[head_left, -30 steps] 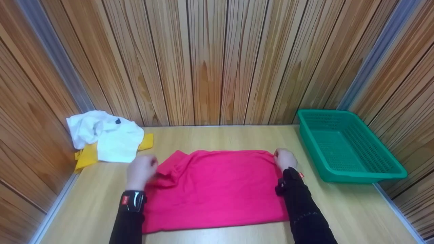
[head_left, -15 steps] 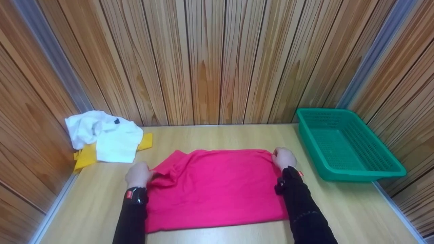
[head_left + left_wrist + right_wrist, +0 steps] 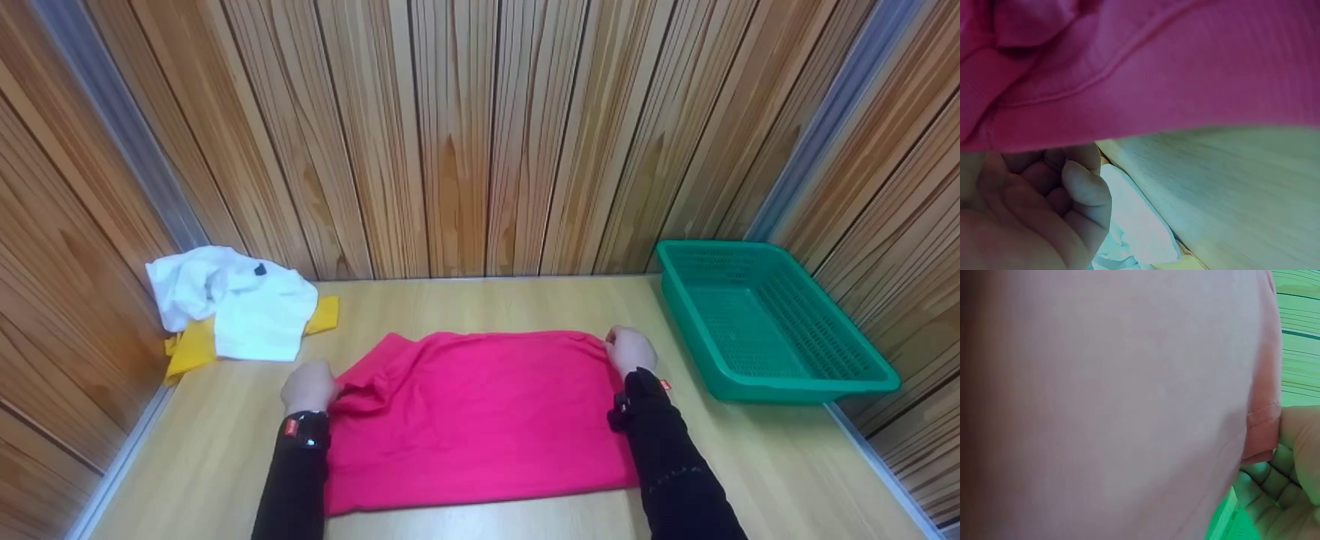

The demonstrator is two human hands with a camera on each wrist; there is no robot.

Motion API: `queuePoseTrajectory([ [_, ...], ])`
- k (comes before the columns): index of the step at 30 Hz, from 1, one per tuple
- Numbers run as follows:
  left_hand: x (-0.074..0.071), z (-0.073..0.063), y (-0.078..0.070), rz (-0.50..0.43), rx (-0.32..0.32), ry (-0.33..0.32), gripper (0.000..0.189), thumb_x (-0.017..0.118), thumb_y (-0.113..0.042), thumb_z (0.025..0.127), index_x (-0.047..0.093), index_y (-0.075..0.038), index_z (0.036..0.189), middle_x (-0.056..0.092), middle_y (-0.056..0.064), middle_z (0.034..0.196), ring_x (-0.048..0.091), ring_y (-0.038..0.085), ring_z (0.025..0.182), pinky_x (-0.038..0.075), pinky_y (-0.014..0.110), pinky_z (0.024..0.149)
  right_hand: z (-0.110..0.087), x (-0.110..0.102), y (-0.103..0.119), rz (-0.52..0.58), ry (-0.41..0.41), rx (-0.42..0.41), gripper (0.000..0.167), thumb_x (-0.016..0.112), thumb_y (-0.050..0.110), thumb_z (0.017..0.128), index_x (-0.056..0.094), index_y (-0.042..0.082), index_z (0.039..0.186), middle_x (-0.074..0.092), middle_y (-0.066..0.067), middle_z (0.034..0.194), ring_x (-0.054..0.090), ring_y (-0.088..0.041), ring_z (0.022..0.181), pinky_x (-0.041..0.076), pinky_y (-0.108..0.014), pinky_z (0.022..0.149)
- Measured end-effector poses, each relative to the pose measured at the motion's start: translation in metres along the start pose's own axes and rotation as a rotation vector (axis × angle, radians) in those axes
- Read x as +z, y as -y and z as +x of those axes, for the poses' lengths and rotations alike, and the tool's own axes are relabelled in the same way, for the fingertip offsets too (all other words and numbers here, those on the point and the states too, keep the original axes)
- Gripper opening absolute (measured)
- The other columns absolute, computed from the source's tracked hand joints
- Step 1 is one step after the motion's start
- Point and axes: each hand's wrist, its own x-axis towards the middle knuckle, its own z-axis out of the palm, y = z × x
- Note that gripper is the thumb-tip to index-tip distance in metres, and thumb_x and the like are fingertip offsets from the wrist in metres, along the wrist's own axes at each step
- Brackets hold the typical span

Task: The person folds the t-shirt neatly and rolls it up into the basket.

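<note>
A pinkish-red shirt (image 3: pixel 480 420) lies folded on the table in the head view, wrinkled toward its left side. My left hand (image 3: pixel 309 386) holds its left edge; in the left wrist view the fingers (image 3: pixel 1086 197) are curled beneath the cloth's border, and the thumb tip is hidden. At the far right corner, my right hand (image 3: pixel 630 351) pinches the shirt. The right wrist view shows a stitched hem (image 3: pixel 1262 433) between that hand's thumb and fingers, with the cloth filling most of the picture.
A white garment (image 3: pixel 262 322) with a dark spot lies over yellow cloth (image 3: pixel 193 349) at the back left. On the right stands a green perforated basket (image 3: pixel 780 388). Wood-panelled walls (image 3: pixel 457 150) border the table (image 3: pixel 480 300) at the back and both sides.
My left hand, blurred and above the cloth a second ago, has come down onto the shirt's left edge and taken hold. The right hand stays at its corner.
</note>
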Motion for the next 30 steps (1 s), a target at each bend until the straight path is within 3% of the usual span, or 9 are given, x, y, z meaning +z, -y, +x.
queuePoseTrajectory([
  [10, 0.004, 0.001, 0.003, -0.005, -0.021, 0.038, 0.015, 0.066, -0.013, 0.086, 0.06, -0.003, 0.076, 0.061, 0.011, 0.075, 0.061, 0.032, 0.077, 0.049, 0.048, 0.064, 0.003, 0.004, 0.0, -0.019, 0.082, 0.043, 0.013, 0.062, 0.011, 0.095, 0.061, -0.002, 0.094, 0.063, -0.023, 0.096, 0.061, -0.042, 0.097, 0.049, -0.053, 0.08],
  [17, 0.004, 0.002, 0.008, -0.017, 0.025, -0.001, 0.012, 0.068, -0.012, 0.084, 0.061, -0.004, 0.078, 0.061, 0.011, 0.076, 0.061, 0.032, 0.076, 0.049, 0.049, 0.063, 0.003, 0.004, -0.001, -0.021, 0.091, 0.029, 0.012, 0.062, 0.01, 0.094, 0.059, 0.0, 0.091, 0.061, -0.021, 0.095, 0.06, -0.041, 0.096, 0.049, -0.053, 0.077],
  [22, -0.008, 0.008, 0.004, -0.045, 0.06, -0.07, 0.007, 0.063, -0.006, 0.085, 0.06, -0.004, 0.079, 0.061, 0.011, 0.075, 0.061, 0.033, 0.076, 0.048, 0.049, 0.065, 0.005, -0.005, 0.0, -0.019, 0.065, 0.007, 0.009, 0.061, 0.01, 0.095, 0.058, 0.001, 0.092, 0.059, -0.019, 0.095, 0.059, -0.039, 0.096, 0.049, -0.052, 0.076],
  [30, -0.043, 0.02, -0.021, -0.07, 0.142, -0.268, 0.007, 0.063, -0.004, 0.088, 0.069, 0.0, 0.088, 0.069, 0.019, 0.089, 0.064, 0.041, 0.088, 0.049, 0.054, 0.075, 0.009, -0.027, 0.009, 0.018, -0.016, -0.052, 0.01, 0.062, 0.01, 0.094, 0.06, 0.001, 0.091, 0.063, -0.02, 0.095, 0.061, -0.039, 0.094, 0.048, -0.052, 0.077],
])
